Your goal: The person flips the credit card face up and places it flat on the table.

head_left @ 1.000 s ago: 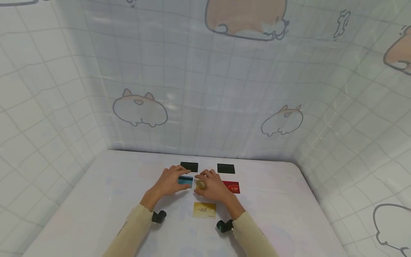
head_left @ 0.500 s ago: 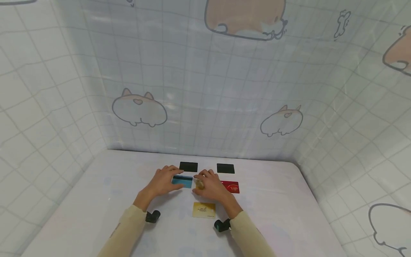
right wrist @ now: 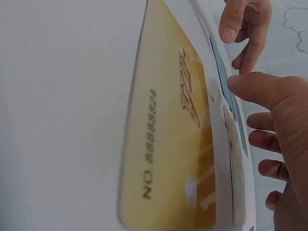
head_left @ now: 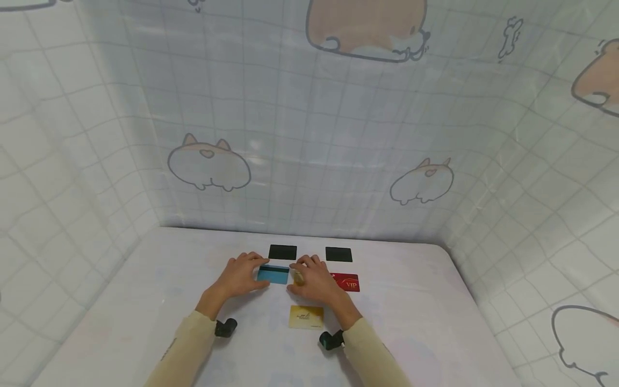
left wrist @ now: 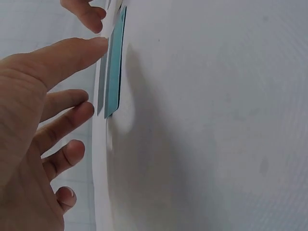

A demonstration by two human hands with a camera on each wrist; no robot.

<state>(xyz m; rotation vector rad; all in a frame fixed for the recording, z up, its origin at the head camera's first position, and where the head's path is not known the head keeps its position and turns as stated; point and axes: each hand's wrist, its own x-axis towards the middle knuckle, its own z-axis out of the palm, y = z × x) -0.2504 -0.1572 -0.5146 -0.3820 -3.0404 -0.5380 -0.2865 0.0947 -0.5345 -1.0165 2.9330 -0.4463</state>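
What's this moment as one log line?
left hand: at blue black-striped card; right hand: over partly hidden gold card; red VIP card: flat

"What does our right hand [right wrist: 293,127] have by its thumb?"
"A teal card [right wrist: 220,62]; we can't tell whether they touch."
"And left of our fingers?"
"A numbered gold card [right wrist: 168,137]."

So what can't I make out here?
Head view: left end of red card, hidden by right hand.
Head view: most of farther gold card, covered by that hand.
Head view: print on left sleeve, too small.
Head view: top of large tan animal drawing, cut off by upper edge.
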